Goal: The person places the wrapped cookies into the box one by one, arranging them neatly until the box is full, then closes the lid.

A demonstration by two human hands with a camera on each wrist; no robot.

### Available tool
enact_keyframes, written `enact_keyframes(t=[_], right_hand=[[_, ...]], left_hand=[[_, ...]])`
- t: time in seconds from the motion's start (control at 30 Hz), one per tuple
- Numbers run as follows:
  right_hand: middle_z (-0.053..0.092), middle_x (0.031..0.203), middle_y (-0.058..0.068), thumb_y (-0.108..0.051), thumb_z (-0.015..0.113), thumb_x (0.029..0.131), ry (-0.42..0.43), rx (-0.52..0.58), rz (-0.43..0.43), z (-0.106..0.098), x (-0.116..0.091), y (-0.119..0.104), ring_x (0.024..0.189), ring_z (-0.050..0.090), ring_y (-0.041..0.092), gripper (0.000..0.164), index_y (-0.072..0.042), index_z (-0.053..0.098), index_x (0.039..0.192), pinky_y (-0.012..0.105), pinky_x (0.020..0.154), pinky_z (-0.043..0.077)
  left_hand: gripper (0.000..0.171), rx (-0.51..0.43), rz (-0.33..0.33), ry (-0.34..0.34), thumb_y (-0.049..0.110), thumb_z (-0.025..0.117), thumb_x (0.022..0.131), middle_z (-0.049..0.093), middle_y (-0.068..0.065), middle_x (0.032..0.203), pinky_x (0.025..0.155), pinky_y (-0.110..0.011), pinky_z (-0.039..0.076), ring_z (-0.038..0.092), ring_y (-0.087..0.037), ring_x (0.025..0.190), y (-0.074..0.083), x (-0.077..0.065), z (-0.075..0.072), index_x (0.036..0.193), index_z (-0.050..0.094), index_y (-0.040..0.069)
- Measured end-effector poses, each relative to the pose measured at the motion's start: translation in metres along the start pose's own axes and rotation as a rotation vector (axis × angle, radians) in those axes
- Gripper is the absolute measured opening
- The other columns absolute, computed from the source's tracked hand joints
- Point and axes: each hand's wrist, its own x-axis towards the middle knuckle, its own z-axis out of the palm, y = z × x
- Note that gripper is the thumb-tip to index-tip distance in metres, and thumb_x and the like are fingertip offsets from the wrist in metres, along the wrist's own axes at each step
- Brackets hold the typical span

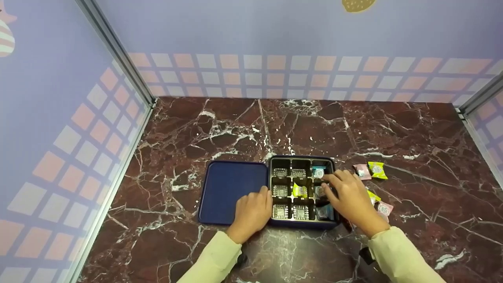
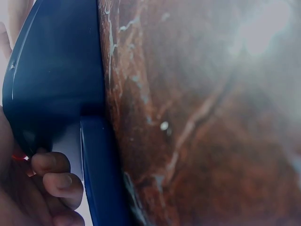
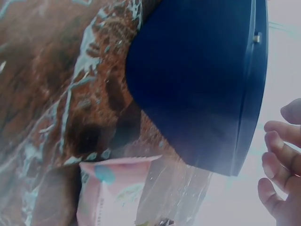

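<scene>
A dark blue box (image 1: pixel 302 224) with a gold divided insert stands on the marble table. Its flat blue lid (image 1: pixel 232 188) lies against its left side. My left hand (image 1: pixel 254 210) has curled fingers at the box's left edge, above the lid; the left wrist view shows the fingertips beside the box wall (image 2: pixel 56 61). Over the right column hovers my right hand (image 1: pixel 351 198), fingers loosely bent and apart, with nothing visible between them. Blue wrapped sweets (image 1: pixel 319 172) sit in the right column, the middle one partly hidden. The centre compartment holds a yellow wrapped sweet (image 1: pixel 300 190).
Right of the box lie several loose wrapped sweets: a pink one (image 1: pixel 362 171) and a yellow one (image 1: pixel 377 170) farther back, another yellow (image 1: pixel 373 196) and pink (image 1: pixel 385 209) beside my right wrist. Patterned panels (image 1: pixel 251 74) enclose the table's back and sides.
</scene>
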Motion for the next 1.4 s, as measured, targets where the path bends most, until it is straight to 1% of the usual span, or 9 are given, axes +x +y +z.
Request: enact_keyframes(t=[0.17,0.4,0.6,0.83,0.93,1.03,1.17,1.27,1.4], right_hand=[[0.063,0.090,0.007,-0.020,0.067,0.088,-0.018,-0.008,0.022,-0.002,-0.004,0.005,0.085,0.057,0.027,0.018,-0.008,0.068,0.101,0.045,0.082,0.045],[0.061,0.086,0.004,-0.019,0.067,0.088,-0.013,-0.011,0.056,-0.007,-0.011,0.011,0.082,0.055,0.025,0.015,-0.009,0.067,0.099,0.042,0.077,0.042],[0.063,0.089,0.009,-0.017,0.068,0.086,0.014,-0.035,0.080,-0.009,-0.018,0.019,0.087,0.060,0.031,0.014,-0.006,0.064,0.095,0.049,0.084,0.045],[0.065,0.093,0.013,-0.014,0.071,0.083,0.041,-0.036,0.121,-0.013,-0.028,0.032,0.088,0.060,0.032,0.015,-0.004,0.065,0.093,0.043,0.073,0.042],[0.064,0.092,0.013,-0.013,0.072,0.082,0.048,-0.042,0.130,-0.014,-0.032,0.037,0.090,0.059,0.031,0.015,-0.004,0.066,0.092,0.044,0.073,0.042],[0.064,0.092,0.015,-0.012,0.073,0.081,0.042,-0.056,0.144,-0.015,-0.035,0.042,0.090,0.058,0.034,0.017,-0.002,0.066,0.092,0.047,0.075,0.043],[0.066,0.098,0.018,-0.012,0.076,0.079,0.019,-0.064,0.181,-0.018,-0.039,0.046,0.090,0.058,0.037,0.024,0.000,0.067,0.097,0.051,0.077,0.043],[0.067,0.100,0.016,-0.012,0.077,0.078,0.004,-0.059,0.206,-0.019,-0.044,0.048,0.089,0.058,0.036,0.026,-0.001,0.067,0.099,0.050,0.076,0.043],[0.065,0.097,0.014,-0.011,0.078,0.076,-0.013,-0.059,0.219,-0.019,-0.052,0.052,0.089,0.057,0.034,0.026,-0.002,0.067,0.098,0.049,0.074,0.042]], left_hand=[[0.029,-0.001,0.008,0.007,0.029,0.043,0.100,0.058,-0.009,0.055,0.041,-0.039,0.036,0.055,-0.030,0.045,0.001,0.000,0.000,0.077,0.050,0.013],[0.029,0.000,0.017,0.034,0.028,0.044,0.100,0.056,-0.009,0.053,0.040,-0.039,0.035,0.054,-0.030,0.044,0.002,0.000,0.002,0.075,0.048,0.014],[0.028,-0.004,0.017,0.038,0.027,0.045,0.100,0.058,-0.009,0.054,0.040,-0.040,0.037,0.055,-0.030,0.045,0.003,-0.001,0.003,0.075,0.049,0.013],[0.028,-0.012,0.020,0.014,0.028,0.044,0.100,0.058,-0.009,0.055,0.041,-0.040,0.038,0.056,-0.030,0.046,0.005,0.001,0.002,0.077,0.050,0.013],[0.028,-0.014,0.022,0.014,0.028,0.044,0.100,0.058,-0.009,0.055,0.041,-0.039,0.037,0.056,-0.030,0.046,0.004,0.002,0.003,0.078,0.051,0.013],[0.028,-0.013,0.025,0.018,0.028,0.043,0.100,0.059,-0.009,0.056,0.042,-0.040,0.039,0.057,-0.031,0.047,0.004,0.002,0.002,0.079,0.052,0.013],[0.028,-0.013,0.023,0.019,0.028,0.042,0.100,0.059,-0.009,0.056,0.042,-0.041,0.038,0.057,-0.031,0.047,0.003,0.001,0.002,0.080,0.052,0.013],[0.027,-0.016,0.017,0.019,0.028,0.043,0.100,0.059,-0.009,0.056,0.041,-0.040,0.037,0.056,-0.031,0.046,0.002,0.001,0.001,0.080,0.052,0.013],[0.026,-0.020,0.005,0.017,0.028,0.044,0.100,0.059,-0.009,0.056,0.042,-0.041,0.038,0.057,-0.031,0.046,0.000,0.000,0.000,0.080,0.053,0.012]])
